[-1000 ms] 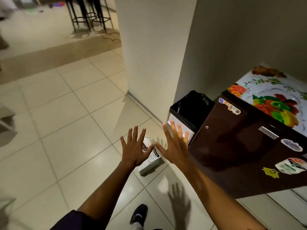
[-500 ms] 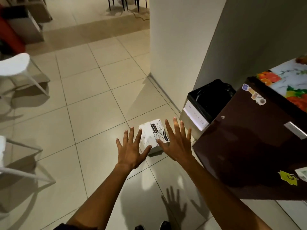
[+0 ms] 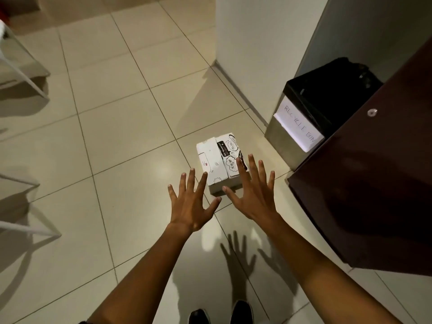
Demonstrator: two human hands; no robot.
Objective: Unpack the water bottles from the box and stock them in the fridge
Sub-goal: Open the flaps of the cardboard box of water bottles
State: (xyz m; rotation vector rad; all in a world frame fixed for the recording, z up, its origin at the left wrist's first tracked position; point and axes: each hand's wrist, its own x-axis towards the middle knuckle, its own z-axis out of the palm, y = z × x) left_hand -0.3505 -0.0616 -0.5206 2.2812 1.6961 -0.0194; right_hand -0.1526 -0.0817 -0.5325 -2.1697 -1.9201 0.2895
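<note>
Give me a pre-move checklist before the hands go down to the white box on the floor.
1. Left hand free: ok, fingers spread, holding nothing.
2. Right hand free: ok, fingers spread, holding nothing.
3. White cardboard box with black doodle print within sight: ok, it sits on the beige tiled floor ahead of both hands.
4. Box opened: not ok, its top flaps lie shut.
5. Bottles inside: cannot tell, the contents are hidden.
6. Dark brown fridge ready: not ok, its door looks shut; the steel bin with the handwritten RECYCLE BIN label stands beside it.
</note>
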